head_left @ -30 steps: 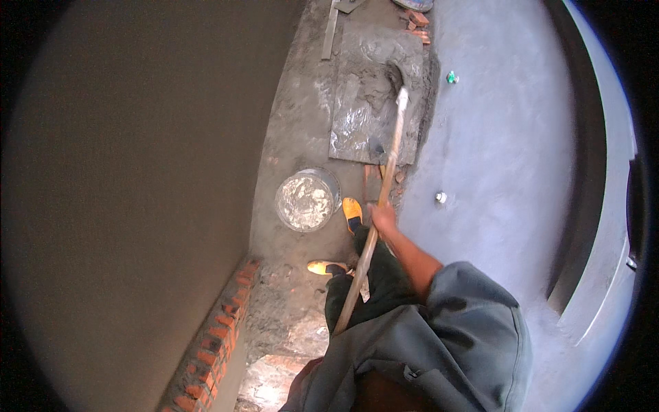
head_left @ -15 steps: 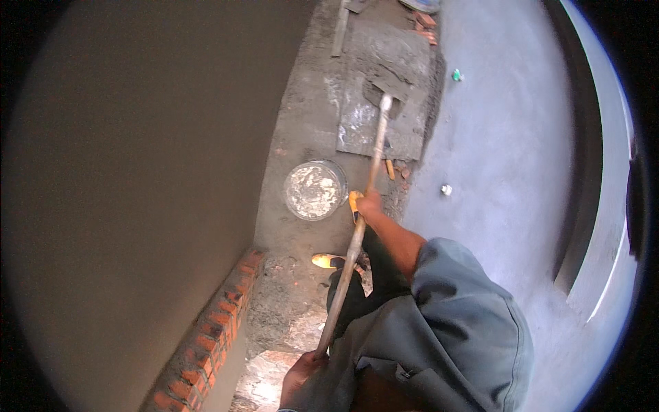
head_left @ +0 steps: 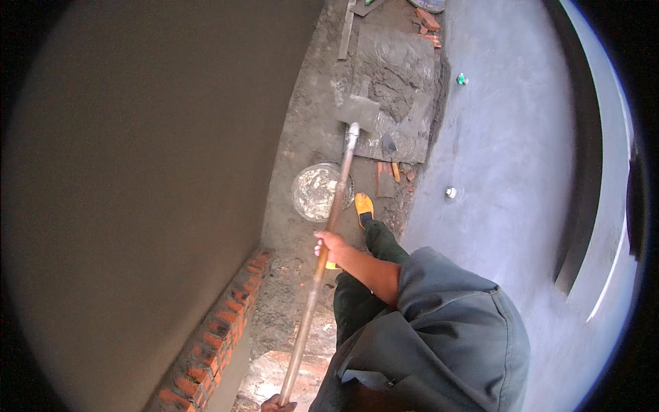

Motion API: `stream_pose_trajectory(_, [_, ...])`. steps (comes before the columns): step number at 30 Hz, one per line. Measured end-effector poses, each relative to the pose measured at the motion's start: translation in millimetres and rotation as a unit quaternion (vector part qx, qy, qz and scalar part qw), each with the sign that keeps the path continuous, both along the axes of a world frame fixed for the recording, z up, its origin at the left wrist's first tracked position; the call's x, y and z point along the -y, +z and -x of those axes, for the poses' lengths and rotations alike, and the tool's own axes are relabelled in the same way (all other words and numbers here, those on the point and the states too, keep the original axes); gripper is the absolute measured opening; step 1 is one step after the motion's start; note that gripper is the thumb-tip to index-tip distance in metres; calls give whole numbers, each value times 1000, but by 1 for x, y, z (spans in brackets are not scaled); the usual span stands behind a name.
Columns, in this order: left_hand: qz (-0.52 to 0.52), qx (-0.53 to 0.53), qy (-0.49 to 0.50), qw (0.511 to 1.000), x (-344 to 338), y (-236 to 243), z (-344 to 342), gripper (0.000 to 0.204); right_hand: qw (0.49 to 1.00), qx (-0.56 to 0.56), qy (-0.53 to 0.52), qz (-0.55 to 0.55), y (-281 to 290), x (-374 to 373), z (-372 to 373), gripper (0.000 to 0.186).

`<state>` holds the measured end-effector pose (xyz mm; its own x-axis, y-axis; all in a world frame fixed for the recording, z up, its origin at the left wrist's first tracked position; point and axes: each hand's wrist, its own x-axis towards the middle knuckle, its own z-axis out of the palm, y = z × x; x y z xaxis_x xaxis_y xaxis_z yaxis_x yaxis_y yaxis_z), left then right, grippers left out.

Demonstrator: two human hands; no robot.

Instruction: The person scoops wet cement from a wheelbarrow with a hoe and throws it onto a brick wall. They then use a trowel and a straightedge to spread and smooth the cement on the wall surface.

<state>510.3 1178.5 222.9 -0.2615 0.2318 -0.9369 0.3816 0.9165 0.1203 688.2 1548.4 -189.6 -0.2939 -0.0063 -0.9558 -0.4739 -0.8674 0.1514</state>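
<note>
My right hand (head_left: 331,247) grips the middle of a long-handled shovel (head_left: 307,312), fingers around the shaft. Down at the lower edge my left hand (head_left: 278,405), partly cut off, holds the handle's near end. The flat grey blade rests over or just above the near left part of a mortar board (head_left: 405,147). Wet grey mortar (head_left: 397,86) is heaped on that board. Beneath the shaft, a round bucket (head_left: 314,196) with whitish, splashed contents is partly covered. A small trowel (head_left: 395,172) with an orange handle lies by the board's near edge.
A grey plastered wall (head_left: 151,172) rises on the left, with a ledge of exposed bricks (head_left: 213,336) at its foot. Broken bricks (head_left: 427,24) lie far right of the board. A smooth bluish-grey surface (head_left: 508,137) with two small fittings spans the right.
The shovel blade has come back and left off the mortar heap, toward me. Both hands have drawn nearer with the handle, and the right foot shows more fully.
</note>
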Motion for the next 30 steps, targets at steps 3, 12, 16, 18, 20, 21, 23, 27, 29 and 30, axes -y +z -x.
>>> stream_pose_trajectory(3, [-47, -39, -22, 998, -58, 20, -8, 14, 1000, 1, 23, 13, -13, -10, 18, 17])
stream_pose_trajectory(12, [16, 0, -22, 1000, -309, -122, -53, 21, 988, 85, 44, -125, -158, -278, -55, 11])
stream_pose_trajectory(16, [-17, -26, -60, 998, -334, -138, -69, 20, 988, 69, 13, -137, -153, -299, -70, 12])
stream_pose_trajectory(18, [-116, -33, -114, 986, -318, -131, -75, 22, 987, 20, -19, -160, -127, -286, -75, 13])
stream_pose_trajectory(20, [-86, -108, -171, 975, -293, -123, -79, 24, 980, -28, -67, -186, -99, -262, -81, 14])
stream_pose_trajectory(21, [-123, -133, -195, 964, -279, -120, -80, 25, 974, -96, -93, -182, -85, -245, -86, 15])
stream_pose_trajectory(23, [-27, -150, -171, 973, -253, -115, -85, 26, 936, -235, -163, -207, -60, -216, -97, 16])
stream_pose_trajectory(27, [7, -16, -109, 994, -221, -128, -103, 25, 983, 24, -59, -171, -40, -217, -126, 18])
stream_pose_trajectory(29, [-71, -19, -214, 974, -213, -130, -109, 26, 958, 187, 51, -212, -41, -223, -129, 18])
stream_pose_trajectory(30, [-46, -45, -219, 974, -209, -128, -109, 26, 961, 181, 49, -202, -42, -218, -128, 18])
